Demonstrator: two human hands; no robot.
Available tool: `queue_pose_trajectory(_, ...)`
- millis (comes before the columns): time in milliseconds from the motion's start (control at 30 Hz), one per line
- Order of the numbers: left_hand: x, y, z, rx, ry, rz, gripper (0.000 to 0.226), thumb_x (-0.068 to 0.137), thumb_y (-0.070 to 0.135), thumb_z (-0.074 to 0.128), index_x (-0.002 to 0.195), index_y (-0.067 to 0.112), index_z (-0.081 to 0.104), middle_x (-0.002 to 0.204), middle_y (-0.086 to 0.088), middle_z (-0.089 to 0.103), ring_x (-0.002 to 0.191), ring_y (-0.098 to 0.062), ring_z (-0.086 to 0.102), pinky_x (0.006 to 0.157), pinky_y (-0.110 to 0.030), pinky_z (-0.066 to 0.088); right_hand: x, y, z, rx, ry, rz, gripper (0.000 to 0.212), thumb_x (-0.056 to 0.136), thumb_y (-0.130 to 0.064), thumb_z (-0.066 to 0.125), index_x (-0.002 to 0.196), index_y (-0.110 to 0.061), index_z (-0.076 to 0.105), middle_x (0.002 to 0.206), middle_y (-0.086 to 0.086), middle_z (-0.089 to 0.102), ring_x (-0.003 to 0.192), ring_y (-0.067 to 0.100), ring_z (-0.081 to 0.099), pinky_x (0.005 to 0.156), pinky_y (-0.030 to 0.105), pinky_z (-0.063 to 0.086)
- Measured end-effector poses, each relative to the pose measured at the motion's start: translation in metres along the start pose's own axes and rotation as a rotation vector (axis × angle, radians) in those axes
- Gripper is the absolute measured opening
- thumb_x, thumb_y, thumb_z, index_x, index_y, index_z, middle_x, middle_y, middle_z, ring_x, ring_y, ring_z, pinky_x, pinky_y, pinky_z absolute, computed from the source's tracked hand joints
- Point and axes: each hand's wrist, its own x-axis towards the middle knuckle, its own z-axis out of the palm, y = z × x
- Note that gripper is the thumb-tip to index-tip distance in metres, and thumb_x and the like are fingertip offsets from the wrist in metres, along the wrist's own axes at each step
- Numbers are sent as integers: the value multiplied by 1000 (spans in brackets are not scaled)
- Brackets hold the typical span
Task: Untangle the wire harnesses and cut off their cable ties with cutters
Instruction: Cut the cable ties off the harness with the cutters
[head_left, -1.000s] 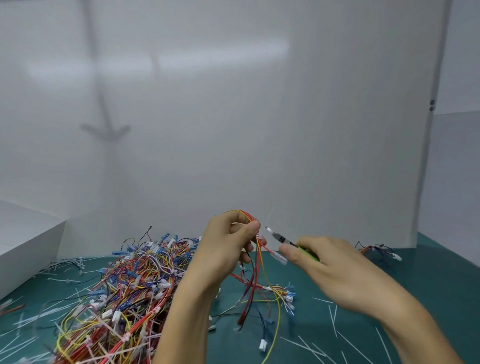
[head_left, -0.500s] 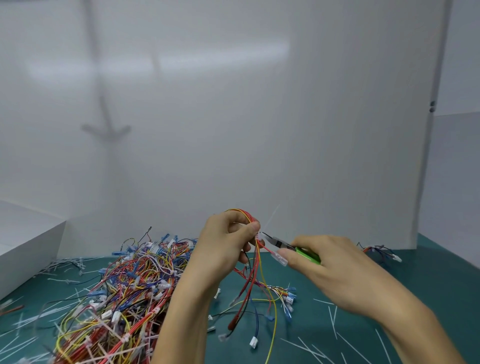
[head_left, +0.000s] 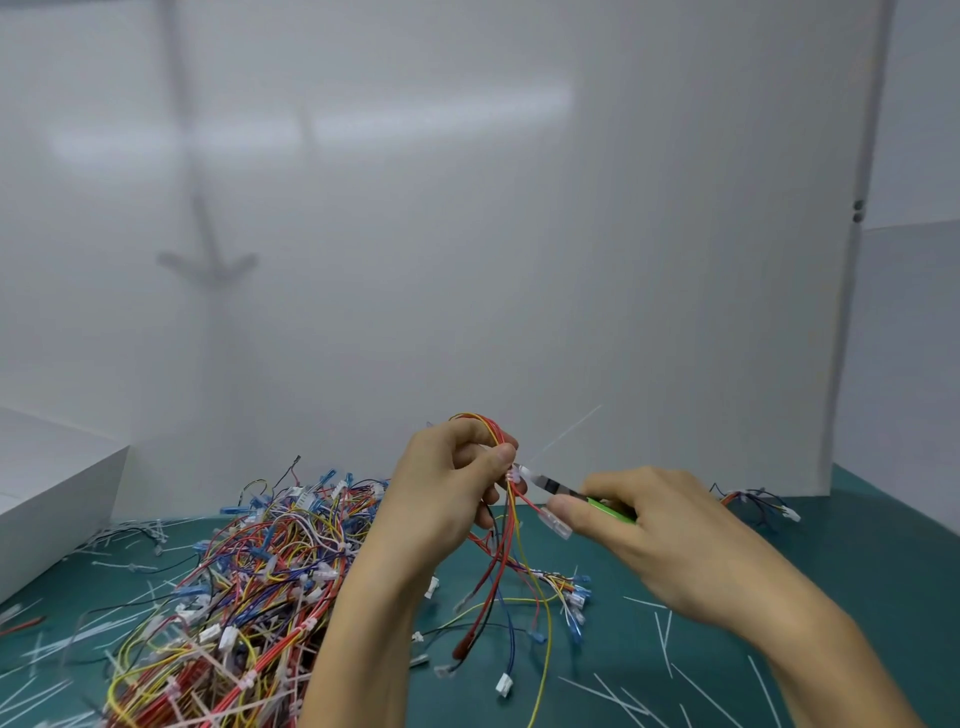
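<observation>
Green-handled cutters (head_left: 555, 487), tips up-left

cutters (head_left: 551, 486) | tip moved in to cable tie (head_left: 515, 474) | harness (head_left: 493, 571) tails swung left

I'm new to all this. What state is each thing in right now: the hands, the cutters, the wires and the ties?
harness, lifted, ends dangling.
cable tie, around the harness, tail sticking up.
left hand, gripping the harness.
cutters, tips at the cable tie.
right hand, gripping the cutters.
wire pile, tangled, ties on.
cut ties, scattered on the mat.
</observation>
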Motion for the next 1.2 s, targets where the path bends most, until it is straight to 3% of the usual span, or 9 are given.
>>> queue_pose_trajectory(200, -3, 5, 0, -23, -35, 3, 10, 98, 7, 56, 97, 5, 66, 63, 1, 67, 54, -3, 55, 45, -18, 45, 2, -3, 6, 117, 9, 46, 62, 90, -68, 38, 74, -16, 66, 50, -2, 45, 44, 9, 38, 48, 20, 33)
queue_pose_trajectory(367, -3, 7, 1, -32, -75, -26, 13, 100, 7, 53, 91, 11, 62, 70, 0, 73, 66, -7, 67, 49, -18, 47, 7, -4, 9, 453, 53, 189, 60, 95, -61, 40, 68, -16, 68, 53, -1, 63, 46, 10, 57, 57, 32, 53)
queue_pose_trajectory(500, -6, 12, 2, 35, -212, 8, 9, 97, 5, 56, 91, 7, 62, 77, 0, 75, 70, -5, 66, 56, -16, 49, 12, -5, 11, 724, 154, 211, 59, 76, -70, 53, 75, -15, 74, 59, -4, 64, 57, 10, 60, 62, 32, 56)
queue_pose_trajectory(600, -10, 18, 8, 183, -397, 89, 17, 93, 4, 61, 88, 19, 66, 78, 6, 73, 76, -3, 64, 67, -16, 50, 12, -10, 17, 856, 198, 192, 61, 65, -70, 60, 75, -10, 72, 61, -4, 65, 57, 7, 61, 60, 29, 58)
queue_pose_trajectory(733, -11, 16, 24, 321, -462, 133, 12, 89, 9, 67, 94, 17, 73, 88, 3, 75, 87, -3, 68, 83, -19, 51, 12, -13, 23, 949, 304, 166, 39, 78, -44, 75, 71, -7, 68, 55, -1, 57, 49, 9, 54, 45, 20, 44)
queue_pose_trajectory(833, -8, 13, 22, 311, -460, 122, 15, 87, 9, 70, 92, 21, 76, 82, 11, 74, 83, 3, 66, 80, -15, 50, 11, -10, 20, 944, 346, 143, 9, 81, -25, 78, 77, -18, 73, 63, 5, 66, 55, 11, 59, 49, 26, 49)
queue_pose_trajectory(933, -3, 3, 6, 301, -398, 40, 23, 91, 2, 62, 95, 20, 77, 89, 9, 77, 89, 2, 68, 78, -11, 50, 10, -6, 14, 801, 347, 55, 4, 83, -27, 77, 83, -28, 73, 68, 0, 66, 60, 11, 55, 60, 29, 51)
queue_pose_trajectory(1067, 1, -17, -5, 68, -110, -247, 25, 103, 11, 44, 111, 9, 67, 89, -4, 78, 76, -9, 71, 65, -18, 56, 8, -10, 6, 756, 250, -115, 5, 84, -19, 76, 83, -23, 73, 99, -15, 67, 86, 3, 67, 74, 14, 52)
queue_pose_trajectory(1200, 3, -23, -4, -437, -51, -476, 54, 106, 44, 32, 108, 2, 66, 92, -14, 77, 81, -22, 76, 59, -26, 59, 5, -12, 2, 636, 100, -240, 13, 82, -10, 78, 86, -22, 75, 119, -31, 60, 115, -13, 54, 87, 2, 41)
